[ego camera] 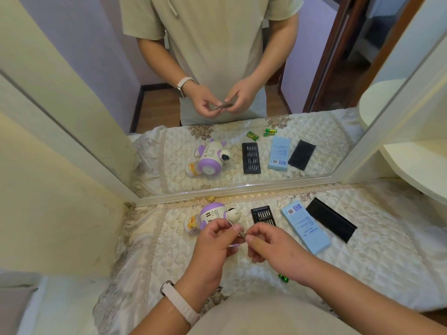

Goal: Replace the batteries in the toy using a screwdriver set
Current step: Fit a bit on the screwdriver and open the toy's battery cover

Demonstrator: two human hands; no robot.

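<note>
A purple and white toy point(210, 216) lies on its side on the quilted cloth point(362, 274), near the mirror. In front of it my left hand point(215, 240) and my right hand point(268, 245) together hold a slim grey screwdriver handle point(238, 228), each pinching one end above the cloth. To the right of the toy lies the open black bit tray point(263, 215) with its row of metal bits. A green battery point(283, 278) peeks out beside my right wrist.
A light blue box point(306, 229) and a black sleeve point(331, 222) lie to the right of the bit tray. A large mirror point(242, 187) stands along the back edge and reflects me, the toy and several green batteries. A cream shelf point(416, 163) juts in at right.
</note>
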